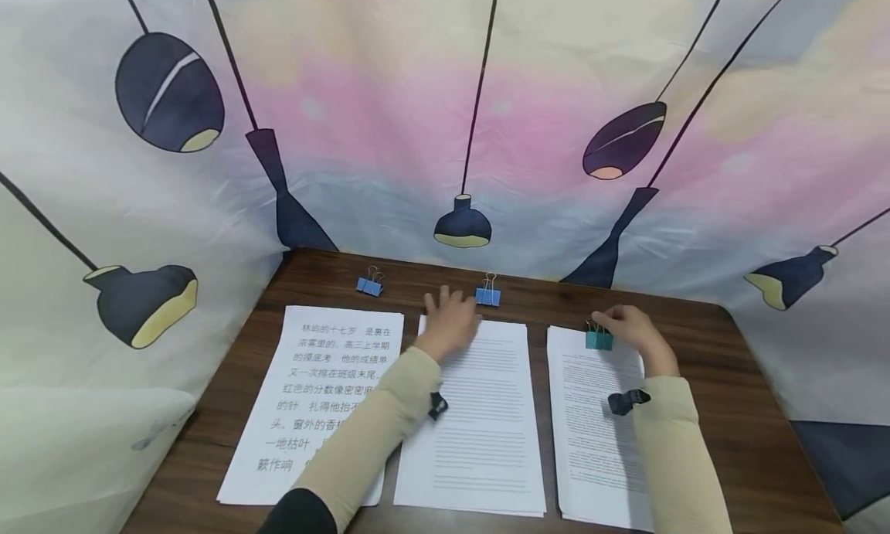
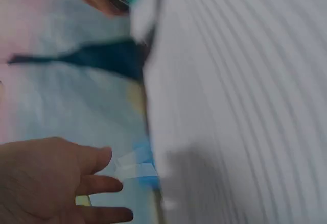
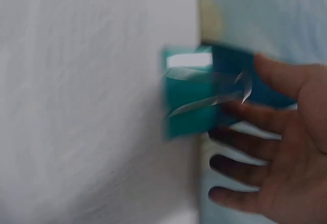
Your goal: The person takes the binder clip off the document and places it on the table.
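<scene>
On the right stack of printed paper (image 1: 598, 426), a teal binder clip (image 1: 599, 336) sits over the top edge. Its wire handles reach toward my right hand (image 1: 634, 335). In the right wrist view the thumb (image 3: 281, 76) and fingers of that hand are apart around the handle ends, not pinching them. My left hand (image 1: 450, 322), fingers spread, is over the top left corner of the middle stack of lined paper (image 1: 480, 426). Just right of its fingertips a blue binder clip (image 1: 488, 296) lies behind that stack.
A second blue binder clip (image 1: 369, 285) lies behind the left stack of large-print paper (image 1: 313, 379), which my left forearm partly covers. All of it rests on a dark wooden table (image 1: 737, 410). A cloth backdrop (image 1: 389, 132) with painted lamps hangs behind the table's back edge.
</scene>
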`<control>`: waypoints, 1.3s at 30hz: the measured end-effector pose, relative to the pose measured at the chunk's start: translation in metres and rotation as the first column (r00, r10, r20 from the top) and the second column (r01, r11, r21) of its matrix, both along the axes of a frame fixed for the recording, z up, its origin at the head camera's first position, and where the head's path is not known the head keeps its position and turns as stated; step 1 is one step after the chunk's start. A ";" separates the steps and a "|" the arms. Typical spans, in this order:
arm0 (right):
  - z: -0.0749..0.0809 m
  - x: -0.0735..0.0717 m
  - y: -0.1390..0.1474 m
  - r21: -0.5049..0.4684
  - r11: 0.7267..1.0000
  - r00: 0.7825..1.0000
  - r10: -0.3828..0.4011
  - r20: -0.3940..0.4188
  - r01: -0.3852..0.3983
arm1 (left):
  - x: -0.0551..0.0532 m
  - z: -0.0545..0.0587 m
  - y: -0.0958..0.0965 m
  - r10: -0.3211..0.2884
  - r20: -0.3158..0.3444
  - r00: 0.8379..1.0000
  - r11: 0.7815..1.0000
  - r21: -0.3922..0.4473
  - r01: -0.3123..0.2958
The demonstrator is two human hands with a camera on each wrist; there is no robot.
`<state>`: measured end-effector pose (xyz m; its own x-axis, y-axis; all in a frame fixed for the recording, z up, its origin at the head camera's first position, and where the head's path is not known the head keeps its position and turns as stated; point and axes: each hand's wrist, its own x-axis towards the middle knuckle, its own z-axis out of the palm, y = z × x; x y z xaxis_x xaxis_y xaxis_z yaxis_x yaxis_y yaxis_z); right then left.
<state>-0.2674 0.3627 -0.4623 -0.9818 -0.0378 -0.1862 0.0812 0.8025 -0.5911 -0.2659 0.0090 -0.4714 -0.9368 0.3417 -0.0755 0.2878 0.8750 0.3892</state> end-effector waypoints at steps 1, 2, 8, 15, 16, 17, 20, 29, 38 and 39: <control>-0.005 0.001 0.005 -0.020 1.000 1.000 0.000 0.003 0.000 | 0.004 0.003 0.011 -0.011 -0.020 1.000 1.000 0.006 0.011; -0.010 0.002 0.008 -0.043 0.999 1.000 0.002 -0.001 -0.002 | 0.008 0.004 0.023 -0.032 -0.038 0.999 0.999 0.009 0.032; -0.019 0.007 0.022 -0.207 0.975 0.996 0.066 -0.058 -0.077 | 0.022 0.006 0.082 -0.200 0.013 0.980 0.977 0.077 0.198; -0.002 0.001 0.030 -0.422 0.879 0.974 0.217 -0.057 -0.221 | 0.008 0.002 0.112 -0.245 0.025 0.969 0.969 0.043 0.244; -0.002 0.000 0.031 -0.445 0.865 0.972 0.225 -0.063 -0.229 | 0.006 0.002 0.115 -0.259 0.031 0.965 0.965 0.046 0.257; -0.001 -0.001 0.031 -0.463 0.853 0.970 0.235 -0.070 -0.240 | 0.004 0.002 0.117 -0.270 0.037 0.962 0.962 0.049 0.268; -0.003 -0.001 0.032 -0.491 0.833 0.965 0.248 -0.081 -0.255 | 0.003 0.001 0.123 -0.289 0.058 0.956 0.956 0.067 0.285; -0.008 0.004 0.034 -0.497 0.829 0.962 0.270 -0.044 -0.255 | 0.005 -0.012 0.140 -0.308 0.038 0.951 0.951 -0.012 0.309; -0.033 0.002 0.040 -0.530 0.821 0.965 0.261 0.017 -0.212 | 0.014 -0.018 0.152 -0.327 -0.062 0.943 0.933 -0.179 0.312; -0.035 0.001 0.040 -0.536 0.817 0.966 0.259 0.012 -0.212 | 0.014 -0.017 0.152 -0.325 -0.074 0.943 0.933 -0.189 0.307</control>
<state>-0.2661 0.4031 -0.4978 -0.9126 -0.3808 -0.1491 -0.0036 0.3719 -0.9282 -0.2522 0.1615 -0.4887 -0.7882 0.6115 -0.0691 0.5906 0.7832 0.1943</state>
